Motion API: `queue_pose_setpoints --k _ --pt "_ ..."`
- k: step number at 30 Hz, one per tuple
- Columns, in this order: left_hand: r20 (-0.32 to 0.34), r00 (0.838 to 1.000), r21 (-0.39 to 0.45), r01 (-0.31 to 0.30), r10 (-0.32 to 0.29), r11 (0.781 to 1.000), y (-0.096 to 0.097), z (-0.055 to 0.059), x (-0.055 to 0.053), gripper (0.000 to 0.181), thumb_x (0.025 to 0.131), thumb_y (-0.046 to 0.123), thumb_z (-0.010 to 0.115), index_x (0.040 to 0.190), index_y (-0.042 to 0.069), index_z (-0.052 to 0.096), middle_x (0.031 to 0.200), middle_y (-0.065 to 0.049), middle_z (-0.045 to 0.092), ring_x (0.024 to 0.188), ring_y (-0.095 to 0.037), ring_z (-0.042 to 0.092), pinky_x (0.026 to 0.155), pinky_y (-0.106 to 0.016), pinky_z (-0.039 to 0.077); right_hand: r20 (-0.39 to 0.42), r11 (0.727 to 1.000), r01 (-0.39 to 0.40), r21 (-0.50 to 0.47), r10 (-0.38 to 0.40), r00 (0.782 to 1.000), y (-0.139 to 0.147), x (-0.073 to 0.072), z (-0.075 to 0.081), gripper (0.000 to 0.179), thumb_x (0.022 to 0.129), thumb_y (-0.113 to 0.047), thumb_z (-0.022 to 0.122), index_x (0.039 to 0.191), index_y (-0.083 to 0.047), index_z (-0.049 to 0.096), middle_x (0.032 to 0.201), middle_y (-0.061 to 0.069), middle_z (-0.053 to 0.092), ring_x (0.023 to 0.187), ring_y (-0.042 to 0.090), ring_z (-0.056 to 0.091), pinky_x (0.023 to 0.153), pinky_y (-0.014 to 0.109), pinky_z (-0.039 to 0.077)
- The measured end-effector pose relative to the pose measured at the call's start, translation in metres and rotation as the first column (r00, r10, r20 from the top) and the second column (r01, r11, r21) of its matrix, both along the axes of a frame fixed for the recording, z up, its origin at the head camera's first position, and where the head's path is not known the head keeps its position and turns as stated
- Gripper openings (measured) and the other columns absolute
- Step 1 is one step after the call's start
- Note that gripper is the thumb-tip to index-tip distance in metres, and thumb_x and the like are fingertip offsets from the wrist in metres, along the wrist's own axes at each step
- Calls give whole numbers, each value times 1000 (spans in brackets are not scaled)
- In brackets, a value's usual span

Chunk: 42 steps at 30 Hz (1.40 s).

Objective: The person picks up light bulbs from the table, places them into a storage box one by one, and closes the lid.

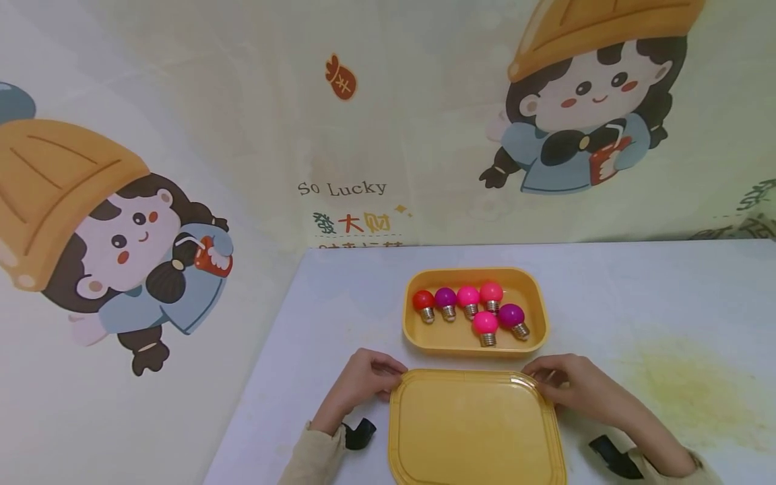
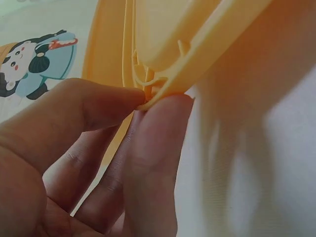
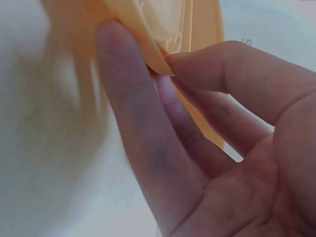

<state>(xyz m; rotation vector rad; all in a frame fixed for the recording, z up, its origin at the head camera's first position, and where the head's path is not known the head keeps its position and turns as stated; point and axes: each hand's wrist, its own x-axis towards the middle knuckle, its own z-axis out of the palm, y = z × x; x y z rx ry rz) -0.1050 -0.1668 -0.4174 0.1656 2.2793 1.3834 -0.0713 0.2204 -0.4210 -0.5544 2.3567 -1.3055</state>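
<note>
A yellow plastic lid (image 1: 475, 431) with rounded corners is held at the near side of the table. My left hand (image 1: 364, 380) pinches its far left corner between thumb and fingers; the left wrist view shows the ribbed underside of the lid (image 2: 217, 49) right at the fingertips. At the far right corner, my right hand (image 1: 576, 387) pinches the lid's edge (image 3: 136, 27) in the same way. Just beyond the lid stands a yellow tray-like box (image 1: 448, 343). Several small bulbs (image 1: 485, 323) in red, pink and purple, with silver screw bases, lie inside it.
The white table (image 1: 606, 296) meets a cloth backdrop (image 1: 424, 135) with printed cartoon figures and lettering behind and at the left. A yellowish stain (image 1: 691, 384) marks the tabletop at the right. A black strap end (image 1: 360, 434) shows by each wrist.
</note>
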Motion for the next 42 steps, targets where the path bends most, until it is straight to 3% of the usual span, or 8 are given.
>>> queue_pose_setpoints --k 9,20,29,37,42 --pt "-11 1000 5 7 -7 1000 0 5 -6 14 85 9 73 99 9 78 91 -6 75 71 -14 68 64 -38 61 40 999 8 -48 -6 999 4 -6 13 26 92 -6 65 117 1 68 98 8 68 74 6 62 57 29 58" --pt "-58 998 45 22 -19 999 3 22 -11 16 89 15 73 104 8 78 97 -8 75 79 -17 71 66 -34 61 90 998 55 -34 -52 995 9 -12 31 34 93 -13 68 123 3 66 105 13 69 81 10 66 60 27 59" --pt "-69 998 71 7 -2 997 3 31 -14 19 90 13 72 107 6 77 101 -10 75 81 -18 71 68 -34 61 41 995 64 -70 -61 997 12 -15 46 35 93 -13 68 124 5 65 110 18 69 87 13 68 61 29 60" --pt "-87 996 100 -21 30 995 5 40 -22 18 89 10 73 106 5 76 104 -10 74 84 -18 70 70 -35 61 41 992 104 -76 -101 994 15 -22 61 40 94 -18 69 127 3 63 120 21 66 104 34 67 65 31 61" --pt "-85 996 100 -28 36 995 6 46 -24 19 91 12 72 109 6 74 107 -9 73 87 -17 69 72 -34 61 42 989 118 -90 -115 993 20 -26 69 41 95 -21 67 129 2 63 123 22 65 107 30 67 68 33 61"
